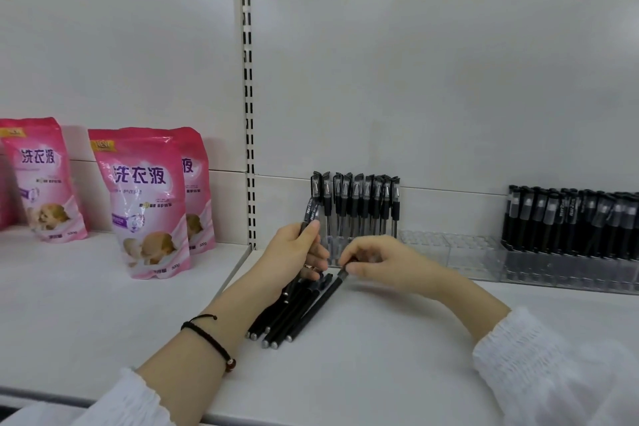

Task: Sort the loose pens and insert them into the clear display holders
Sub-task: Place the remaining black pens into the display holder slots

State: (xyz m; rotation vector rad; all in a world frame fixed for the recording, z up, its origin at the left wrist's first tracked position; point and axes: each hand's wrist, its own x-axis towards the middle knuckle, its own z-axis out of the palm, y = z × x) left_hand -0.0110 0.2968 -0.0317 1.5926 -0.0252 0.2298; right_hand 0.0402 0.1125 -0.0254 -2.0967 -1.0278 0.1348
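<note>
Several loose black pens (290, 315) lie in a bunch on the white shelf (380, 356). My left hand (294, 252) grips one black pen (310, 213) upright, its capped end pointing up. My right hand (383, 264) pinches the top end of another loose pen (320, 308) that lies slanted on the shelf. Behind my hands stands a clear display holder (446, 252); its left part holds a row of upright black pens (359, 201), its middle slots stand bare. At the far right, the holder carries another block of black pens (570, 218).
Three pink detergent pouches (145, 204) stand on the shelf at the left. A slotted white upright (248, 97) divides the back panel. The shelf's front edge (276, 420) runs close to my forearms.
</note>
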